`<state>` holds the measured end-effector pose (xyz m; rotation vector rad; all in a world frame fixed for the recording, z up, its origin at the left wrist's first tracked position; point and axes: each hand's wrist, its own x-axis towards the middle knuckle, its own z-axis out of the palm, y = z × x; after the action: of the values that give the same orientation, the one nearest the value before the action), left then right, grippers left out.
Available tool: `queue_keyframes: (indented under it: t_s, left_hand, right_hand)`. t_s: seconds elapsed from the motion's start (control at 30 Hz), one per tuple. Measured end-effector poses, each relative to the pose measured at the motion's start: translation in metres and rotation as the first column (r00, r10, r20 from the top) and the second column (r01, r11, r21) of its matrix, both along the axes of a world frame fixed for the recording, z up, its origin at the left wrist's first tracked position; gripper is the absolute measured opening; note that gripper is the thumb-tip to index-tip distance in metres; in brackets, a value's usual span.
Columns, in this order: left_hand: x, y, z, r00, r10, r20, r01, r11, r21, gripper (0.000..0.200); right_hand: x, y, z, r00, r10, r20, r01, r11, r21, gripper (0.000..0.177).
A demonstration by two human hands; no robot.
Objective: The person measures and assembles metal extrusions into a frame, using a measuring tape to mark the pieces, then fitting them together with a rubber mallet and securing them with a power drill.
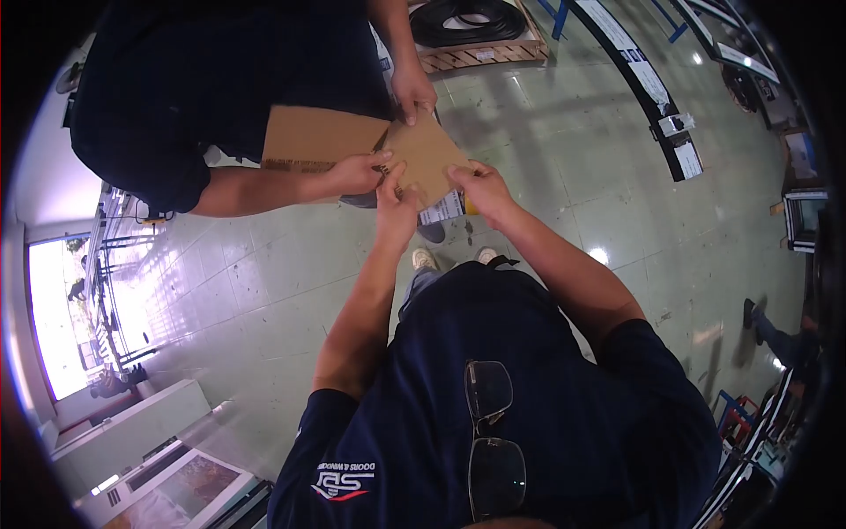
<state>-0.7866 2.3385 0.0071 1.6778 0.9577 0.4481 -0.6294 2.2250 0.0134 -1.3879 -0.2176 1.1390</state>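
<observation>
A brown cardboard piece (427, 154) is held at its lower left edge by my left hand (398, 204), fingers closed on it. My right hand (483, 189) pinches the same piece at its right edge. Across from me, a co-worker's one hand (412, 88) touches the top of this piece. The co-worker's other hand (357, 174) is at its left side, beside a second, larger cardboard sheet (326, 132) with printed text. Below the cardboard, a printed white paper (442, 210) partly shows, with something yellow beside it.
A wooden crate (485, 58) with black coiled material stands at the top. A long dark strip (639, 79) with white labels lies at the upper right. Another person's leg (775, 339) shows at the right. A white cabinet (141, 423) is at the lower left.
</observation>
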Motion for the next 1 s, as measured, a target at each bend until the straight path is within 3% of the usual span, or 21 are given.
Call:
queue_keyframes:
  t_s: [0.1, 0.23, 0.3, 0.5, 0.57, 0.6, 0.67, 0.7, 0.83, 0.9, 0.93, 1.0]
  left_hand:
    - [0.003, 0.007, -0.002, 0.995, 0.052, -0.082, -0.052, 0.999, 0.004, 0.057]
    - [0.006, 0.019, -0.023, 0.985, 0.004, 0.175, 0.003, 0.999, -0.038, 0.059]
    - [0.01, 0.019, -0.025, 0.961, 0.0, 0.277, 0.014, 0.999, -0.049, 0.061]
    - [0.003, 0.017, -0.029, 0.996, 0.078, 0.033, -0.08, 0.995, 0.051, 0.062]
    - [0.006, 0.01, -0.031, 0.925, 0.334, -0.183, -0.287, 0.927, 0.24, 0.05]
    - [0.006, 0.008, -0.03, 0.929, 0.323, -0.182, -0.277, 0.931, 0.238, 0.05]
    - [0.004, 0.013, -0.031, 0.94, 0.328, -0.095, -0.337, 0.936, -0.104, 0.035]
    - [0.002, 0.017, -0.035, 0.947, 0.32, 0.042, -0.307, 0.932, -0.19, 0.028]
    - [0.001, 0.02, -0.05, 0.954, 0.293, 0.064, -0.27, 0.932, -0.242, 0.026]
    - [0.003, 0.024, -0.058, 0.939, 0.319, 0.125, -0.231, 0.859, -0.456, 0.023]
    - [0.003, 0.025, -0.062, 0.937, 0.324, 0.131, -0.233, 0.858, -0.457, 0.023]
    - [0.0, 0.019, -0.041, 0.889, 0.394, 0.234, -0.132, 0.709, -0.693, 0.022]
  right_hand:
    - [-0.01, 0.004, -0.015, 0.998, -0.054, 0.033, 0.053, 0.998, 0.02, 0.024]
    - [-0.015, -0.012, -0.026, 0.998, -0.061, 0.014, 0.061, 0.997, 0.05, 0.02]
    - [-0.012, -0.026, -0.031, 0.997, 0.057, 0.048, -0.052, 0.993, -0.105, 0.025]
    - [0.005, -0.03, -0.042, 0.988, 0.155, 0.009, -0.154, 0.984, -0.09, 0.029]
    - [0.01, -0.027, -0.042, 0.988, 0.157, -0.002, -0.156, 0.982, -0.109, 0.028]
    - [0.012, -0.027, -0.039, 0.985, 0.17, -0.013, -0.17, 0.977, -0.128, 0.027]
    - [0.016, -0.027, -0.04, 0.983, 0.181, -0.003, -0.18, 0.974, -0.14, 0.027]
    - [0.018, -0.029, -0.041, 0.979, 0.205, 0.004, -0.202, 0.968, -0.151, 0.026]
    - [0.024, -0.036, -0.04, 0.982, 0.181, 0.053, -0.176, 0.981, -0.082, 0.028]
    - [0.029, -0.038, -0.04, 0.987, 0.14, -0.078, -0.147, 0.985, -0.093, 0.03]
    - [0.033, -0.038, -0.041, 0.987, 0.145, -0.072, -0.151, 0.984, -0.094, 0.03]
    - [0.034, -0.038, -0.047, 0.966, 0.132, -0.22, -0.159, 0.981, -0.112, 0.03]
